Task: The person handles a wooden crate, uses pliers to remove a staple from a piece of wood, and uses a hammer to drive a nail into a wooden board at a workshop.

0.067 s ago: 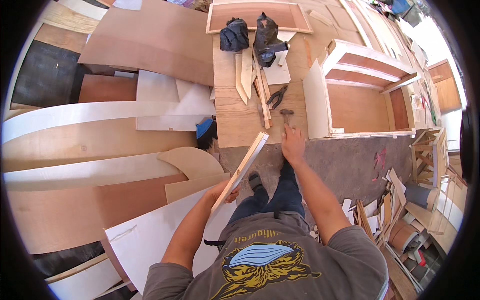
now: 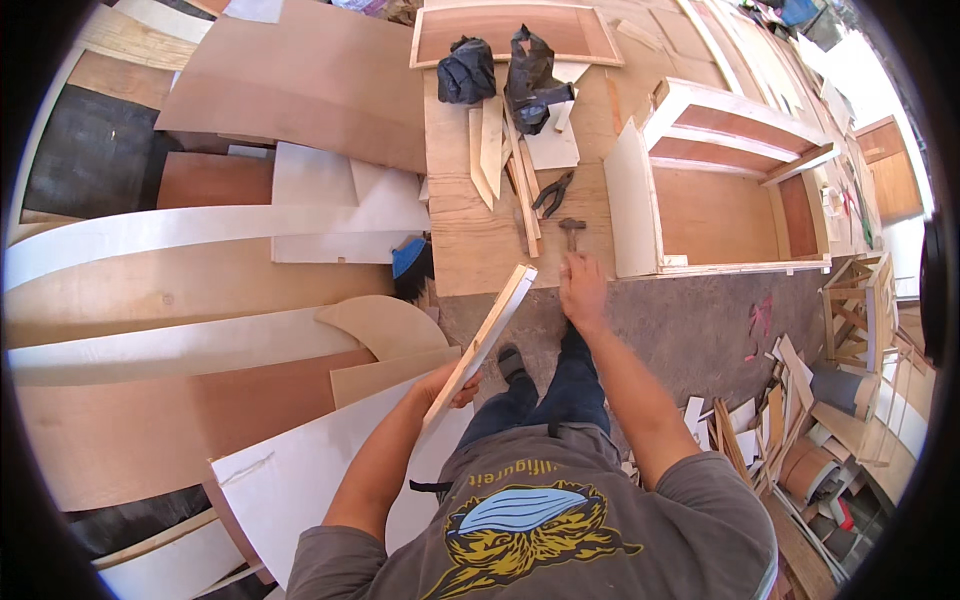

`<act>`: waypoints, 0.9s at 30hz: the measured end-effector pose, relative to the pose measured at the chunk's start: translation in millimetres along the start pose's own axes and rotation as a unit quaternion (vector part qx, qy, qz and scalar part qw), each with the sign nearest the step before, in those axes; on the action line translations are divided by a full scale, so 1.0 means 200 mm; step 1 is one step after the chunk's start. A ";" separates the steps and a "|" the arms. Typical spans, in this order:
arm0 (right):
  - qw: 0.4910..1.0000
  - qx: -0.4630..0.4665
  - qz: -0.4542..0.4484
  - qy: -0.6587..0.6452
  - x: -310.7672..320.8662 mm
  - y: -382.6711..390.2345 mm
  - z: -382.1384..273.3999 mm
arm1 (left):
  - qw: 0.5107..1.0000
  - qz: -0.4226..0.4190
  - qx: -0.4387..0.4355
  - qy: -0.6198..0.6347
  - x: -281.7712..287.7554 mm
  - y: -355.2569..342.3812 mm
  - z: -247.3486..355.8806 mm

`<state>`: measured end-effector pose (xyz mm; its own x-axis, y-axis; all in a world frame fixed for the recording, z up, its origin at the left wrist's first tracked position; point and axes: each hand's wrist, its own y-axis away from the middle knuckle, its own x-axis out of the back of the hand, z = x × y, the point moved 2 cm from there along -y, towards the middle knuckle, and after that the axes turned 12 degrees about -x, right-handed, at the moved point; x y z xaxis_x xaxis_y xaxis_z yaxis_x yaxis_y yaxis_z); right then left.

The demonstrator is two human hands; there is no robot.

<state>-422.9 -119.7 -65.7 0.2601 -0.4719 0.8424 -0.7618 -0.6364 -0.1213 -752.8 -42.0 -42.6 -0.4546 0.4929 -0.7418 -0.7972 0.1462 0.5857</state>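
Note:
My left hand (image 2: 452,386) is wrapped round the lower end of a narrow wooden strip (image 2: 487,333) with a white side, which slants up and to the right. The strip's top end is near the front edge of the workbench (image 2: 462,262). At that edge my right hand (image 2: 583,292) is closed on the handle of a hammer (image 2: 571,226), whose head points away from me over the bench top. Just beyond the hammer lie black-handled pliers (image 2: 553,194). Several loose wooden strips (image 2: 522,190) are left of the pliers.
A wooden cabinet frame (image 2: 722,265) stands on the bench at the right. Two black plastic bags (image 2: 466,72) sit farther back. Large boards (image 2: 297,75) are stacked at the left, near a blue brush (image 2: 408,258). Wood offcuts (image 2: 792,395) litter the floor at the lower right.

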 end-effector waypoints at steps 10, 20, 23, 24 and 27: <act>0.679 -0.257 -0.346 -0.594 0.04 0.36 -0.53 | 0.966 -0.197 -0.029 0.167 0.01 -0.10 -0.09; 0.764 -0.318 -0.296 -0.477 -0.09 0.22 -0.49 | 0.947 0.202 -0.116 -0.223 0.02 0.02 0.20; 0.779 -0.323 -0.311 -0.438 -0.09 0.14 -0.49 | 0.923 0.267 -0.120 -0.251 0.03 -0.03 0.24; 0.781 -0.322 -0.309 -0.436 -0.10 0.07 -0.46 | 0.923 0.264 -0.122 -0.251 0.02 -0.04 0.25; 0.798 -0.327 -0.382 -0.333 -0.15 -0.17 -0.30 | 0.868 0.321 -0.148 -0.348 0.01 -0.06 0.28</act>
<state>-440.4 -47.7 -54.9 0.8879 -0.4575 0.0473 -0.3205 -0.5415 0.7772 -722.0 5.0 -33.5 -0.5745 0.8057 0.1442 -0.5821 -0.5260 0.6200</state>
